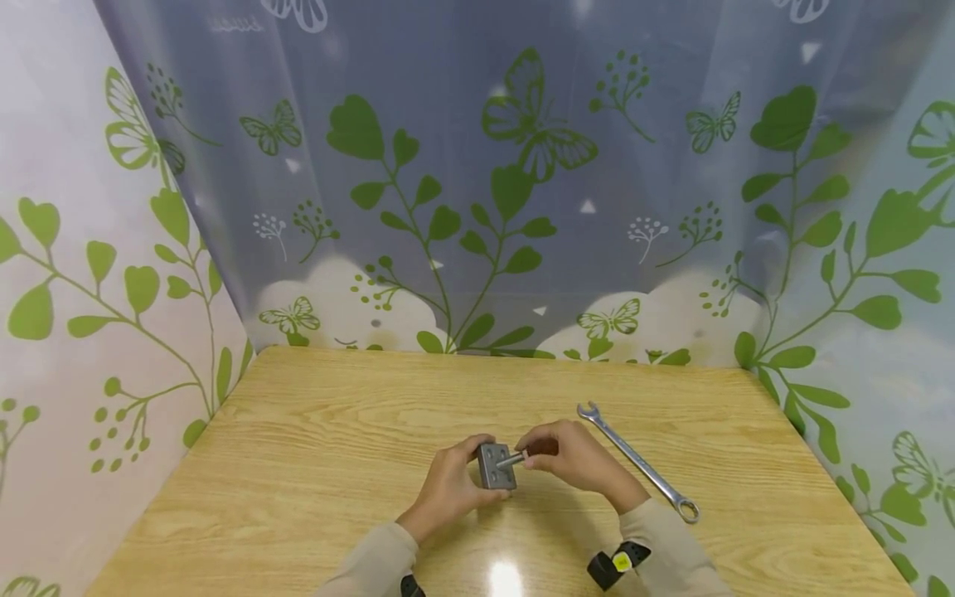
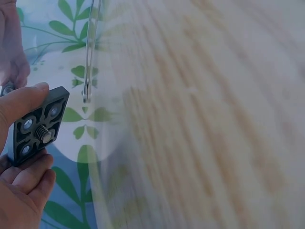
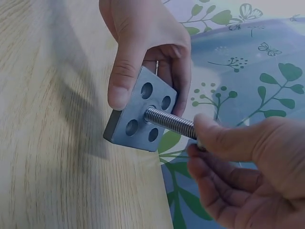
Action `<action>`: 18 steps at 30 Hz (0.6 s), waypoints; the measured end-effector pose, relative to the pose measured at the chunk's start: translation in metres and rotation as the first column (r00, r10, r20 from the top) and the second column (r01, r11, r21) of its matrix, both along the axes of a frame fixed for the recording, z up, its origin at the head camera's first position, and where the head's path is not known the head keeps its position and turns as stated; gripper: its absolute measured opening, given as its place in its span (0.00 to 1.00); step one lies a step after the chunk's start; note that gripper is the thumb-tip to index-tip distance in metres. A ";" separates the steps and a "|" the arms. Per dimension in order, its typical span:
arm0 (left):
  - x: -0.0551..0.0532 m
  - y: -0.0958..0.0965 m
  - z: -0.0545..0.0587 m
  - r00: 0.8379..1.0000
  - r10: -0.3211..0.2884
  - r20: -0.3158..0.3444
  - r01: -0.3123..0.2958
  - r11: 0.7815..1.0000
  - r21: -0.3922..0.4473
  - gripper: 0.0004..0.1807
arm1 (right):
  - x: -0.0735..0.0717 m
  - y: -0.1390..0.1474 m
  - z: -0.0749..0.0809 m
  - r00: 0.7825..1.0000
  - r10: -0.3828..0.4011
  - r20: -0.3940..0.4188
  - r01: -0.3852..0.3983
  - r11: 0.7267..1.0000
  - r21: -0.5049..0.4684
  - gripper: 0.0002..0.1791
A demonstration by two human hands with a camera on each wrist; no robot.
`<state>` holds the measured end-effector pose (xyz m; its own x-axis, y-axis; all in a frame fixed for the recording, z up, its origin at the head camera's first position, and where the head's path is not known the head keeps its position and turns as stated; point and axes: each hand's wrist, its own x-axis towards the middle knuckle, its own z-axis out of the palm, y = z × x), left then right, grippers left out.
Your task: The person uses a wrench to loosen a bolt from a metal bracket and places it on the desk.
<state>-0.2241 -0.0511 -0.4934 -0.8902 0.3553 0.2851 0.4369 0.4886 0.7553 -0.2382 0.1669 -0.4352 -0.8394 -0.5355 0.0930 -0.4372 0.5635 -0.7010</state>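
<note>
My left hand point(image 1: 453, 479) grips a grey square plate point(image 3: 142, 107) by its edges, thumb on one side and fingers on the other. Several round holes sit around the plate's middle, where a threaded bolt point(image 3: 171, 123) passes through. In the left wrist view the bolt's threaded tip point(image 2: 44, 135) sticks out of the plate's ribbed back. My right hand point(image 1: 570, 456) pinches the far end of the bolt between thumb and fingers, which mostly hide that end. Both hands hold the parts above the wooden table point(image 1: 336, 439).
A combination wrench point(image 1: 637, 459) lies slantwise on the table, just right of my right hand, open end away from me. Behind the table hangs a curtain point(image 1: 462, 199) printed with green leaves and butterflies. Similar patterned sheets stand at both sides.
</note>
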 end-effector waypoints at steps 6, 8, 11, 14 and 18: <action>0.000 0.000 0.001 1.000 0.002 -0.009 -0.002 1.000 0.009 0.39 | 0.000 0.001 0.001 0.999 0.019 -0.037 -0.020 1.000 -0.023 0.11; 0.000 0.000 0.001 1.000 0.003 -0.012 -0.002 1.000 0.011 0.39 | 0.000 0.001 0.001 0.999 0.026 -0.046 -0.027 0.999 -0.025 0.11; 0.000 0.000 0.002 1.000 0.004 -0.010 -0.004 1.000 0.008 0.39 | 0.000 0.001 0.002 0.998 0.033 -0.050 -0.034 0.999 -0.014 0.14; 0.000 0.000 0.001 1.000 0.006 -0.007 -0.006 1.000 0.002 0.39 | 0.000 0.001 0.003 0.999 0.030 -0.031 -0.030 1.000 0.009 0.18; 0.000 0.000 0.002 1.000 0.002 -0.011 -0.002 1.000 -0.002 0.39 | 0.001 0.001 0.005 1.000 -0.008 -0.001 0.008 0.999 0.045 0.22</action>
